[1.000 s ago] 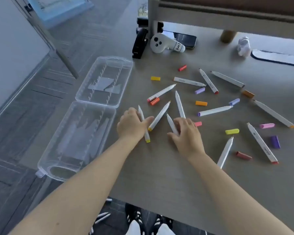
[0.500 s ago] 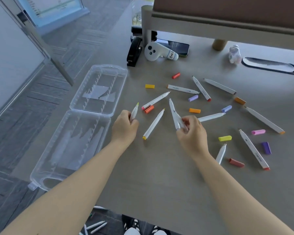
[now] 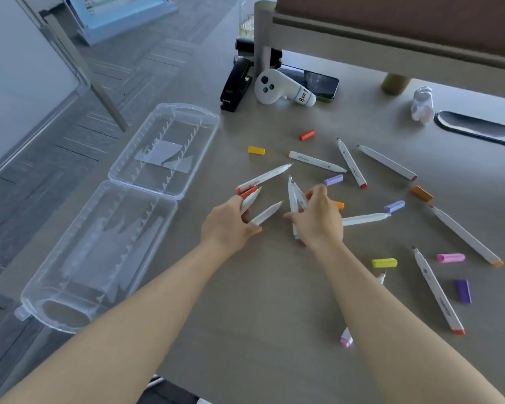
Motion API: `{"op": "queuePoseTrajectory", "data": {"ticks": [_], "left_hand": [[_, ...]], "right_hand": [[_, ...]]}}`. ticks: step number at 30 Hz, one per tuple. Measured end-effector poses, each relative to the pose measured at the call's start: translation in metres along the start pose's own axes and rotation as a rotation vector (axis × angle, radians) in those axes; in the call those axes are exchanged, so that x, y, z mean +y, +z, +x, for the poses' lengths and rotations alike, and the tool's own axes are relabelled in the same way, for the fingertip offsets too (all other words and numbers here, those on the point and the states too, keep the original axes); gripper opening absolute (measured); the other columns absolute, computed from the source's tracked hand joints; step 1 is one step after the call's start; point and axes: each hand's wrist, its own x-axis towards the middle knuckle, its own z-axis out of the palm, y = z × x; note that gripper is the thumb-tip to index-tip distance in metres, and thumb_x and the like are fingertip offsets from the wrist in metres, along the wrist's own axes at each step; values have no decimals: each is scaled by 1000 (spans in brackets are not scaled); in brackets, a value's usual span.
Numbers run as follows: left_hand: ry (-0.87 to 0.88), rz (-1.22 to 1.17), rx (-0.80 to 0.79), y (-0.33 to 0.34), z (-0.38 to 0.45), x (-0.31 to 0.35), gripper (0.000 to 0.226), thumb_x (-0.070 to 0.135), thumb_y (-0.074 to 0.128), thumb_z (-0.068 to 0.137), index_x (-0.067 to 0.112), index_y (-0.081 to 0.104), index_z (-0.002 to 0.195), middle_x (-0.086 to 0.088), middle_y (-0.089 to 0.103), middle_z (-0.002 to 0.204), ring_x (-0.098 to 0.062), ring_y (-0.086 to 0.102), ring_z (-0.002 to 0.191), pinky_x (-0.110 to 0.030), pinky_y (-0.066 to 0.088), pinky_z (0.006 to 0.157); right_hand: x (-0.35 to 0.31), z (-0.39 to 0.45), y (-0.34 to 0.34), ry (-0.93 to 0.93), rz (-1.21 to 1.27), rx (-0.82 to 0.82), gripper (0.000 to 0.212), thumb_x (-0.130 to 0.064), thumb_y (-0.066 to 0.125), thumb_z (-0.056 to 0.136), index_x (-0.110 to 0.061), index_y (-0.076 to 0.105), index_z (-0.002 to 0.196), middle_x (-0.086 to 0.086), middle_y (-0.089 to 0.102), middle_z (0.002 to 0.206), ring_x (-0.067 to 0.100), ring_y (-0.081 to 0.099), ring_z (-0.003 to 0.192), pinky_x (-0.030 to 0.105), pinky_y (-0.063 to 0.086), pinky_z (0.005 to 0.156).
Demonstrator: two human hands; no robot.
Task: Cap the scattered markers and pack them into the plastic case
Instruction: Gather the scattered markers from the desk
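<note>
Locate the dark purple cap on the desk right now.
In the head view, the dark purple cap lies at the right of the desk, just below the pink cap and right of the red-ended marker.

The controller (image 3: 283,91) at twelve o'clock bears a handwritten label, seemingly "Hoo3"; marker (image 3: 317,161) print is unreadable.

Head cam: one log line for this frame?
left hand: grips two markers | right hand: grips two markers | plastic case: open, holds no markers | caps: loose on desk
</note>
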Motion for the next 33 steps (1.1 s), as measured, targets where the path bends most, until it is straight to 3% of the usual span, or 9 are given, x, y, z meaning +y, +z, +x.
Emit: {"op": "queuePoseTrajectory", "data": {"ticks": [4,8,10,13,16,19,22,26,33], "left_hand": [[-47,-170,39,-12,0,-2,10,13,63,75,12,53,76,2,53,70,-23,52,70,-31,46,63],[-30,-244,47,-21,10,3,13,7,55,79,10,48,69,3,42,60,-18,39,60,-19,29,48],[-4,-276,47,-23,19,10,14,12,55,84,10,47,73,2,41,62,-18,38,59,-22,29,49],[51,-314,-6,-23,35,21,11,12,52,86,12,43,78,-4,47,71,-21,42,64,-27,31,51],[118,-341,-70,-22,51,32,15,14,57,84,13,44,91,-1,48,69,-24,45,68,-30,35,56],[171,-271,-65,-23,63,40,23,19,67,79,15,45,85,8,41,64,-21,44,69,-29,37,64],[218,-69,-60,-26,72,44,34,28,70,76,19,39,67,9,39,61,-20,42,71,-29,32,63],[266,130,-127,-25,87,45,36,37,70,75,17,40,71,3,49,74,-22,46,81,-29,31,66],[272,294,-225,-14,100,43,37,35,72,75,14,41,75,-4,48,87,-24,44,82,-31,33,66]], "right_hand": [[-1,5,0,25,-43,-5,29,-7,52,84,-9,41,111,7,52,93,29,47,81,33,41,67],[-5,5,-3,-26,-12,-20,25,-11,51,83,-8,44,107,1,47,86,27,47,81,30,36,65],[-5,5,-7,-36,58,11,10,-11,49,83,-12,41,89,-2,42,71,21,43,67,27,30,54],[-2,6,-15,-21,218,93,30,-7,48,81,-18,26,65,-3,34,60,15,32,52,27,24,48],[4,5,-21,14,377,181,28,-3,50,81,-14,29,66,-1,35,59,16,29,50,26,26,46],[9,3,-21,83,493,261,15,-11,59,82,-2,48,81,-1,39,62,18,34,51,28,34,50],[13,1,-23,192,486,355,30,-18,63,83,-15,39,64,-3,37,56,23,42,53,24,36,49],[22,-3,-28,340,286,487,36,-26,62,84,-16,36,62,3,44,75,23,41,68,28,30,57],[34,0,-23,550,169,487,42,-36,62,83,-1,52,104,14,55,110,26,44,82,32,33,70]]}}
